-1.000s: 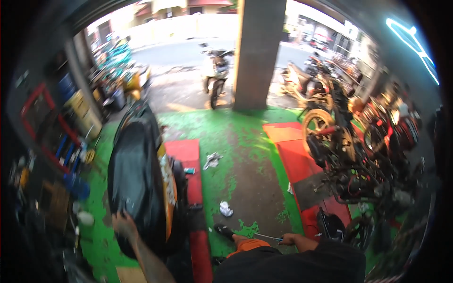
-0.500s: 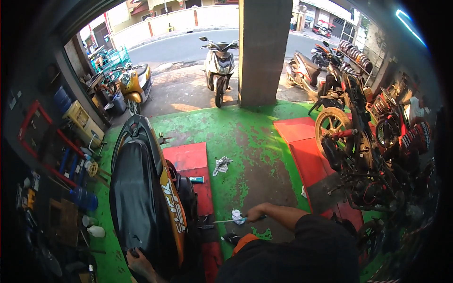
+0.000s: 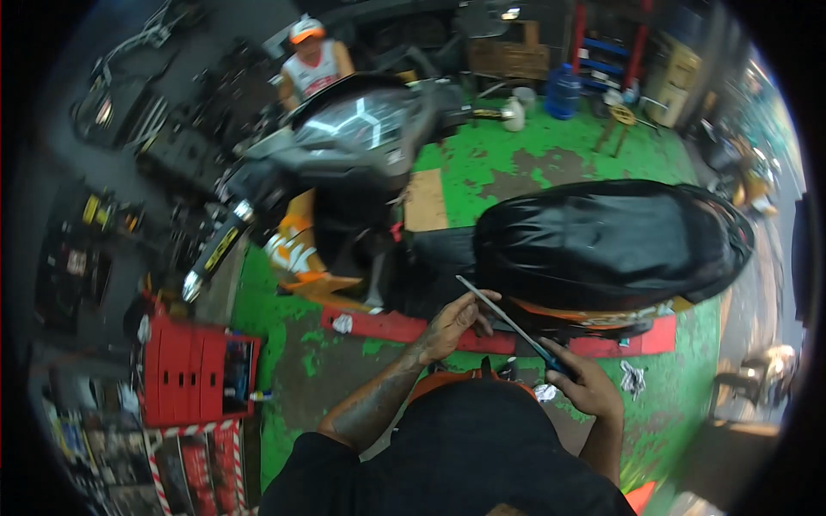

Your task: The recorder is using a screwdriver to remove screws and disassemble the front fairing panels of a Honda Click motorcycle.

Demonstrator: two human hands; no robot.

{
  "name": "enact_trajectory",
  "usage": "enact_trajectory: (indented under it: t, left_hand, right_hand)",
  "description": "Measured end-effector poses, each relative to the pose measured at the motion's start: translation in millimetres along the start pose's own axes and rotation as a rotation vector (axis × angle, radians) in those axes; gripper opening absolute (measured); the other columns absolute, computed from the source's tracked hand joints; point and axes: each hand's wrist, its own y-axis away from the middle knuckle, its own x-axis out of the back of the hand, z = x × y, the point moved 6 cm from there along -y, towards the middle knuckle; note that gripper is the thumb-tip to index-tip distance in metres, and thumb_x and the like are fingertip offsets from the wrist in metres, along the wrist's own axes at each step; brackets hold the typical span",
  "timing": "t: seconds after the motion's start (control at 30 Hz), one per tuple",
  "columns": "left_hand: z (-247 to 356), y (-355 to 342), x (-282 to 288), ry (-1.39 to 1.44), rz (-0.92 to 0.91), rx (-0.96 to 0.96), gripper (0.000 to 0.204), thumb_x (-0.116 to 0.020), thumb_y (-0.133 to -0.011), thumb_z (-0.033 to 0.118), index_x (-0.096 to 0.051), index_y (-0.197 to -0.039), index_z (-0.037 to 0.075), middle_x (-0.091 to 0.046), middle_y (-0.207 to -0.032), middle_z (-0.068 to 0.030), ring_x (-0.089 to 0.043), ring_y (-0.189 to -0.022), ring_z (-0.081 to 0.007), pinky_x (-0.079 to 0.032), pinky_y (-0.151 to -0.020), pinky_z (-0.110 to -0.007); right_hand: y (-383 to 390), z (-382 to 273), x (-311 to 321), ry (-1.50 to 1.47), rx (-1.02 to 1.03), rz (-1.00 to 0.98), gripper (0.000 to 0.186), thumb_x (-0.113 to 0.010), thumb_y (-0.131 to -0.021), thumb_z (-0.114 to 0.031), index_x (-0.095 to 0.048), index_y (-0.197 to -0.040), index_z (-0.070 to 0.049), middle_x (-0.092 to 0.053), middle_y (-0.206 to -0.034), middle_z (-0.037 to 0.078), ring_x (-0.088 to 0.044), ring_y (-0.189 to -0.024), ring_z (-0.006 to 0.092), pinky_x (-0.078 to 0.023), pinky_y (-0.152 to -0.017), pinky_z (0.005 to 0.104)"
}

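My right hand (image 3: 589, 378) is wrapped round the dark blue handle of a long screwdriver (image 3: 516, 325). Its thin metal shaft slants up and left, past the fingertips of my left hand (image 3: 456, 327). The left fingers are curled together; whatever they may hold is hidden. Both hands are in front of a partly stripped scooter, below its black seat (image 3: 594, 245) and orange side panel (image 3: 551, 314). Left of the seat lies the scooter's dark middle part, with an orange and white front panel (image 3: 323, 288) beyond it.
A red tool cabinet (image 3: 194, 365) stands at the left. Beneath the scooter runs a red platform (image 3: 404, 329). A white rag (image 3: 632, 378) lies on the green floor at right. Another person (image 3: 314, 64) is behind the scooter's front. A blue water jug (image 3: 564, 90) stands at the back.
My view has swung left from the street side to face the scooter's side. My left hand has left the seat's end and come near the screwdriver, which stays in my right hand.
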Motion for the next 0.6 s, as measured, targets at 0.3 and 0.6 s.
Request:
enact_trajectory:
  t: [0.3,0.6]
  left_hand:
    - [36,79,97,0.231,0.484,-0.109,0.027,-0.046,-0.111,0.025,-0.058,-0.118,0.002,-0.071,-0.107,-0.0153,-0.071,-0.094,-0.0207,-0.059,-0.083,-0.036]
    - [92,30,129,0.604,0.698,-0.399,0.031,-0.046,-0.111,0.035,-0.056,-0.119,0.006,-0.069,-0.105,-0.0125,-0.070,-0.090,-0.0195,-0.059,-0.080,-0.035]
  right_hand:
    - [-105,-93,-68,0.063,0.252,-0.116,0.040,-0.069,-0.097,-0.015,-0.057,-0.133,-0.001,-0.071,-0.101,0.014,-0.067,-0.092,0.0178,-0.053,-0.083,0.0335]
    - [-132,-162,-36,-0.106,0.583,0.401,0.022,-0.075,-0.087,-0.003,-0.067,-0.107,0.000,-0.069,-0.114,0.010,-0.065,-0.107,0.0183,-0.047,-0.099,0.0321]
